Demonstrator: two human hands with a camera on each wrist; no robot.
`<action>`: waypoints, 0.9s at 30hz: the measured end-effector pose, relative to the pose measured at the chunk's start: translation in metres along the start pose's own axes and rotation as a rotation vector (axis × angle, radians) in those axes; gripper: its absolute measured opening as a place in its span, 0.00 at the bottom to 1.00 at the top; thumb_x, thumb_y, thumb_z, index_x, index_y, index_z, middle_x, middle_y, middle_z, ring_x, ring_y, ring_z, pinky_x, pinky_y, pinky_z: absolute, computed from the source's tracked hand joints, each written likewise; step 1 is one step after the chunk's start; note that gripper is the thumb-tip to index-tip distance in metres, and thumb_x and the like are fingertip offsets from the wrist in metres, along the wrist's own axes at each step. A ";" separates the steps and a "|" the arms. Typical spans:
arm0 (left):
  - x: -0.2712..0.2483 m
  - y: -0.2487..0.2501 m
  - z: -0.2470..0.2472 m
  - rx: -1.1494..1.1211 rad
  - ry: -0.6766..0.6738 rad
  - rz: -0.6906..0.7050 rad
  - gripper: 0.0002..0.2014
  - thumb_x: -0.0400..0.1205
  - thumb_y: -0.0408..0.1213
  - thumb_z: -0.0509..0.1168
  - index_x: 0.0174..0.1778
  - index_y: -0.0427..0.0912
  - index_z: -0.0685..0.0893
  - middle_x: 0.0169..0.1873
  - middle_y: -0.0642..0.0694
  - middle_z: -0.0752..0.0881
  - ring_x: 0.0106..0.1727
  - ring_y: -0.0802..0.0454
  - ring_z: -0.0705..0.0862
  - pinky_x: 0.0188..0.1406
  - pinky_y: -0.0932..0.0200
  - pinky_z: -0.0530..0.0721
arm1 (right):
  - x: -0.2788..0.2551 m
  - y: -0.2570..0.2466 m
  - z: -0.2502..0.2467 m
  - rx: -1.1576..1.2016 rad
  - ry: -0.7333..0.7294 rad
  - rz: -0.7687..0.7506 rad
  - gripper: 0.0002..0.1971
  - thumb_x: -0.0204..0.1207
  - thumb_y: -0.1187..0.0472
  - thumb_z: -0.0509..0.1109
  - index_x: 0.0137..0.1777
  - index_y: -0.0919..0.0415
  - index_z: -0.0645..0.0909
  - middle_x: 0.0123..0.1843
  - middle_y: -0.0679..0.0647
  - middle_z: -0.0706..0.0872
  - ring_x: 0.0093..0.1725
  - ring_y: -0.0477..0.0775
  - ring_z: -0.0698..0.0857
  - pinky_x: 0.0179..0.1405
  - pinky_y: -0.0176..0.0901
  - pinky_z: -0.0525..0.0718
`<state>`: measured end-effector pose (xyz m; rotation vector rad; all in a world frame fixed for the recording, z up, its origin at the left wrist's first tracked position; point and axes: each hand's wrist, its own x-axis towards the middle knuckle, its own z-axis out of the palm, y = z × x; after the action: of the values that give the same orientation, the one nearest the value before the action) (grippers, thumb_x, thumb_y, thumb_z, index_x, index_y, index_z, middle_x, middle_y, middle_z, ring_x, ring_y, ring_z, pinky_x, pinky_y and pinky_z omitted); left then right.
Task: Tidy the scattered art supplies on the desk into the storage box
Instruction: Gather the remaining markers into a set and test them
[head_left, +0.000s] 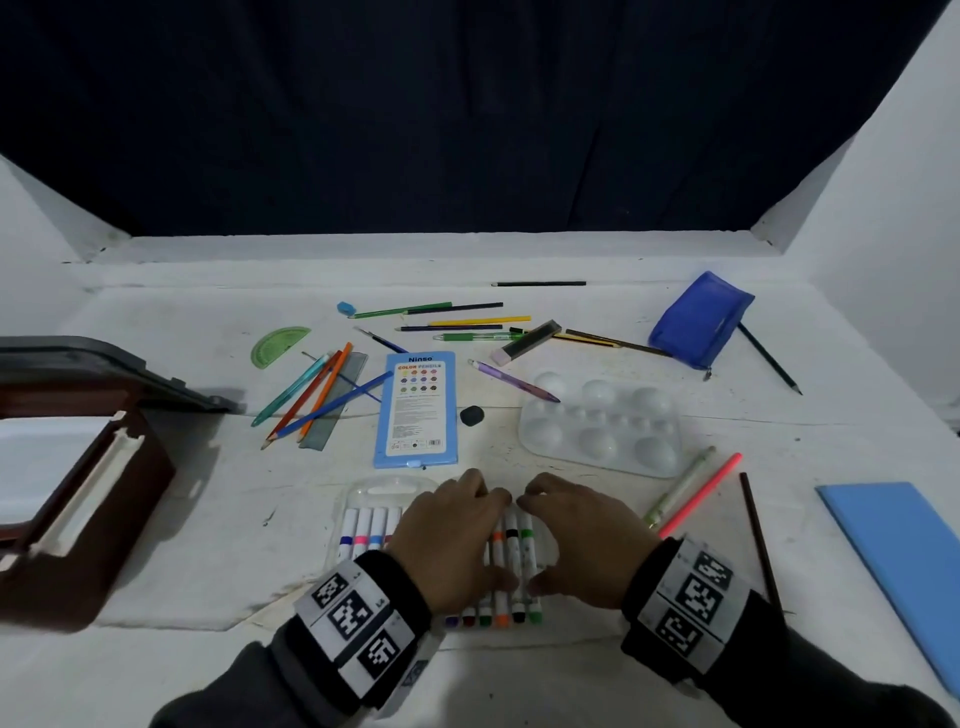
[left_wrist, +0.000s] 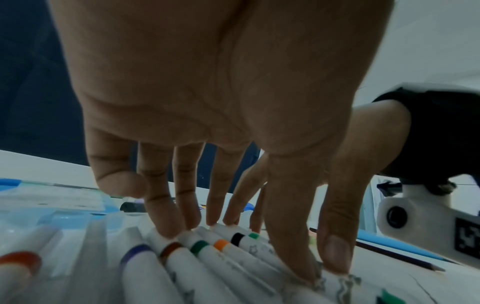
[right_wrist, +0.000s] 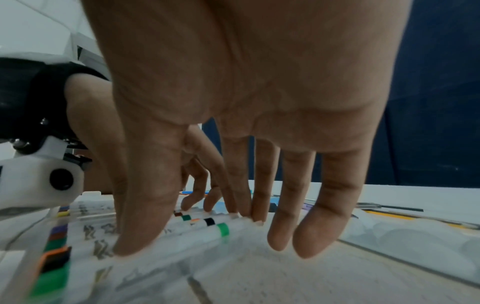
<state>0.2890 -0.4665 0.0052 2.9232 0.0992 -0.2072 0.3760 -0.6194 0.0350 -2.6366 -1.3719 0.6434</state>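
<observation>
Marker set (head_left: 370, 525), clear tray, near desk edge: our left hand (head_left: 451, 540) and right hand (head_left: 582, 540), fingers spread and straight, press fingertips (left_wrist: 166, 230) on the white markers. Beyond: Ninso pencil case (head_left: 415, 410), black eraser (head_left: 471, 415), white palette (head_left: 602, 426). Storage box (head_left: 78, 478), open, far left, well apart.
</observation>
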 end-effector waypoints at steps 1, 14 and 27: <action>0.002 0.001 0.001 0.032 0.001 -0.002 0.32 0.75 0.60 0.70 0.71 0.49 0.73 0.64 0.45 0.76 0.62 0.45 0.78 0.61 0.47 0.80 | 0.002 -0.001 0.000 -0.016 0.003 0.006 0.33 0.66 0.43 0.80 0.69 0.52 0.76 0.66 0.47 0.75 0.63 0.52 0.78 0.59 0.50 0.81; 0.013 0.008 -0.004 0.108 -0.013 -0.002 0.26 0.74 0.61 0.71 0.63 0.50 0.80 0.58 0.48 0.77 0.56 0.48 0.79 0.56 0.50 0.77 | 0.008 -0.006 0.001 -0.092 0.025 0.027 0.27 0.65 0.45 0.79 0.63 0.51 0.80 0.61 0.47 0.79 0.60 0.51 0.81 0.57 0.49 0.82; -0.119 -0.101 -0.020 -0.274 0.151 -0.560 0.29 0.75 0.67 0.66 0.70 0.57 0.79 0.51 0.57 0.79 0.51 0.59 0.80 0.54 0.60 0.79 | 0.028 0.001 -0.019 0.117 -0.036 0.007 0.40 0.67 0.37 0.77 0.77 0.43 0.65 0.71 0.43 0.66 0.63 0.46 0.77 0.63 0.44 0.81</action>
<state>0.1661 -0.3696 0.0211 2.5646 0.8951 -0.0486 0.3986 -0.5961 0.0427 -2.5516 -1.2918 0.7516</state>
